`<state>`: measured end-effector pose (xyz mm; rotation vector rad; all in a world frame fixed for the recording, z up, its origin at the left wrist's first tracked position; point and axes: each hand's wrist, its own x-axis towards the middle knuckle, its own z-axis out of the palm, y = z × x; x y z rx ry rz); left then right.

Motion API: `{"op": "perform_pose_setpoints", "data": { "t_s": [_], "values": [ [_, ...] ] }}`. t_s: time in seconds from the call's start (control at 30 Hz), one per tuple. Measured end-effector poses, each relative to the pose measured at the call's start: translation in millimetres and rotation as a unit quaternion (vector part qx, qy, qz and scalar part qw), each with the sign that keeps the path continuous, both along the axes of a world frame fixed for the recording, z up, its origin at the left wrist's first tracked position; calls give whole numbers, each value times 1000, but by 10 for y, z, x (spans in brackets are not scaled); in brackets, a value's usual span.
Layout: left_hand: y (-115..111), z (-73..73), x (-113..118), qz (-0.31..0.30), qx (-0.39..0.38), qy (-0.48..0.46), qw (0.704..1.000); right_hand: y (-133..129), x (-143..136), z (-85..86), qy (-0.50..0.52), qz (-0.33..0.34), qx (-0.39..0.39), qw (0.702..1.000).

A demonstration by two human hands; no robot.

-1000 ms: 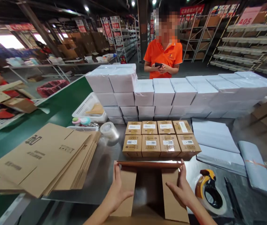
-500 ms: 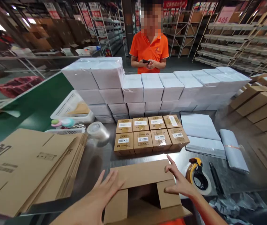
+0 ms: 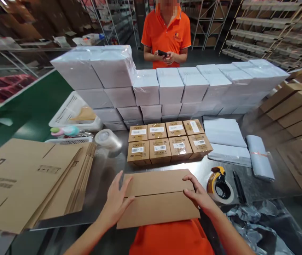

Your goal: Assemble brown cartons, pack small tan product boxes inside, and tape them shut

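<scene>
Head cam: brown rectangular cardboard box (image 3: 158, 203), long side running crosswise.
Left hand (image 3: 116, 196) and right hand (image 3: 201, 197) kinda bracket opposite ends, fingers parted.

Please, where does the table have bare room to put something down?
Bare metal table shows between the flat cartons and the left hand; a thin strip separates the small boxes from the closed carton. The right is more crowded: tape dispenser, black tool, rolled bags.

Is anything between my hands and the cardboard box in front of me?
Nothing visible: your left hand is on the left end of the cardboard box, your right hand on its right end. The tape dispenser lies off to the right.
</scene>
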<state>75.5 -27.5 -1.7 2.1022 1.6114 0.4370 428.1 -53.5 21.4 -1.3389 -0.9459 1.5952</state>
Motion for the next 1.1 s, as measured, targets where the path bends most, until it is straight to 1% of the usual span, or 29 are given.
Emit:
{"op": "perform_pose_setpoints", "data": {
  "t_s": [0.07, 0.13, 0.17, 0.27, 0.33, 0.37, 0.43, 0.47, 0.5, 0.53, 0.57, 0.63, 0.67, 0.7, 0.73, 0.8, 0.87, 1.0, 1.1],
  "values": [
    [-105, -90, 1, 45, -49, -74, 995, -21, -67, -21, 36, -39, -14, 998],
    [-154, -100, 15, 72, -89, -128, 985, -37, -123, -70, 45, -85, -18, 995],
    [-163, -92, 23, 82, -100, -147, 981, -46, -141, -99, 41, -98, -21, 994],
    [-162, -68, 39, 89, -117, -167, 975, -71, -150, -176, 8, -94, -21, 995],
    [-159, -53, 54, 68, -103, -141, 982, -78, -137, -199, -9, -92, -5, 996],
    [-157, -39, 65, 55, -84, -113, 988, -77, -133, -200, -7, -92, -1, 996],
    [-147, 16, 93, 22, -13, -32, 999, -69, -137, -188, 24, -94, -9, 995],
    [-137, 60, 109, -3, 31, 14, 999, -64, -145, -178, 47, -99, -19, 994],
    [-124, 114, 125, -40, 64, 57, 996, -58, -156, -166, 69, -109, -30, 991],
    [-107, 176, 142, -88, 75, 95, 989, -53, -168, -154, 86, -122, -38, 988],
    [-88, 244, 159, -140, 60, 127, 980, -48, -180, -144, 97, -137, -45, 985],
    [-40, 382, 195, -221, -25, 181, 958, -41, -197, -128, 107, -163, -52, 979],
    [-13, 444, 212, -241, -69, 204, 946, -39, -201, -124, 110, -169, -55, 978],
    [16, 494, 226, -249, -100, 225, 937, -38, -202, -121, 113, -172, -57, 977],
    [44, 531, 236, -251, -116, 240, 931, -37, -201, -120, 114, -172, -59, 977],
    [92, 553, 238, -254, -123, 244, 928, -37, -196, -123, 110, -175, -58, 977],
    [117, 516, 215, -259, -108, 215, 935, -42, -196, -134, 101, -181, -56, 977],
    [102, 391, 150, -265, -27, 131, 955, -84, -206, -185, 92, -164, -43, 981],
    [79, 342, 124, -272, 17, 103, 957, -124, -196, -240, 36, -134, 13, 990]
  ]
}}
